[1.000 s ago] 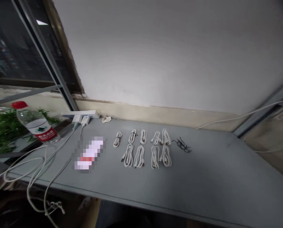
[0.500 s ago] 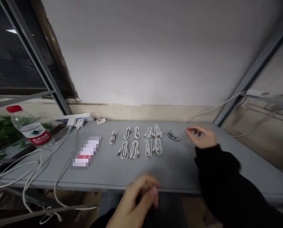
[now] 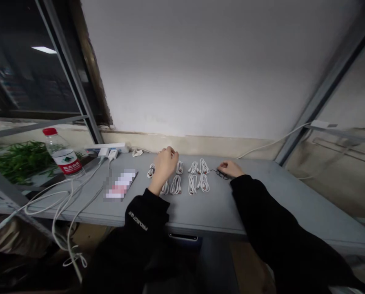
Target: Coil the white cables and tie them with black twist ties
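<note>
My left hand (image 3: 166,165) is over the back row of coiled white cables, its bent fingers a little apart beside one white cable (image 3: 180,168). It covers part of the coils below; no held thing shows in it. My right hand (image 3: 230,168) is at the small heap of thin black ties (image 3: 221,174), thumb and fingertips pinched together on the ties. Several white cables lie coiled in two rows, among them a front coil (image 3: 176,185) and a far-right coil (image 3: 204,183). The leftmost coil (image 3: 151,170) is partly behind my left hand.
A phone (image 3: 121,184), blurred out, lies left of the cables on the grey table (image 3: 201,212). Behind it is a power strip (image 3: 124,147) with plugged-in chargers. A red-capped water bottle (image 3: 66,159) stands at left, near loose white cords (image 3: 66,196) hanging over the edge.
My left hand has moved from the table's front edge up and forward to the back cable row. My right hand has moved left, down to the black ties. The view has shifted slightly.
</note>
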`<action>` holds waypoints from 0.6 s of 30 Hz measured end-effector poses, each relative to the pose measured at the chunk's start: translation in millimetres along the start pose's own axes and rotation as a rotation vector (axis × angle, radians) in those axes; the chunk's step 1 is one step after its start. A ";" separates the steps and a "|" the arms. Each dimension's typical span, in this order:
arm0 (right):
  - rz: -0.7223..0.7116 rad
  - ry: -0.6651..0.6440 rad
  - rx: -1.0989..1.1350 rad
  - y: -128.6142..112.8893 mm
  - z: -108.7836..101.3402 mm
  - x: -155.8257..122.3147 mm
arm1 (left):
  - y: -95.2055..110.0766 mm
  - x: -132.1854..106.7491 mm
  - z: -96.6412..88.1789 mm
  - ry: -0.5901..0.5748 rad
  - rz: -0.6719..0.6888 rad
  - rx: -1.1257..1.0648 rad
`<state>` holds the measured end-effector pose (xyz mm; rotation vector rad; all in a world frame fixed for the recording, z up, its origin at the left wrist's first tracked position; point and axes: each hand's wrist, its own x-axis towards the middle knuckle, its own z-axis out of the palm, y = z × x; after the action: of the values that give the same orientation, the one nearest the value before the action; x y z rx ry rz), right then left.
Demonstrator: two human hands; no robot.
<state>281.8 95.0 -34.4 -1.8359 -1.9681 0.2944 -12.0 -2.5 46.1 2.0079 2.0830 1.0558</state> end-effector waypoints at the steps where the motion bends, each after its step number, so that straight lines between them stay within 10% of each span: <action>1: 0.001 0.003 0.008 0.6 0.3 -0.3 | -7.8 10.5 3.5 -0.057 -0.013 0.102; 4: -0.007 -0.006 -0.002 0.4 4.8 -0.2 | -26.4 30.2 20.3 -0.254 -0.008 0.300; 18: -0.104 0.215 -0.120 -8.2 30.9 -2.8 | -30.0 26.3 73.2 -0.347 0.111 0.405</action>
<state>260.7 95.5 -58.6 -1.7478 -1.9582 -0.0532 -6.0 54.7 -14.2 2.2965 2.1363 0.2671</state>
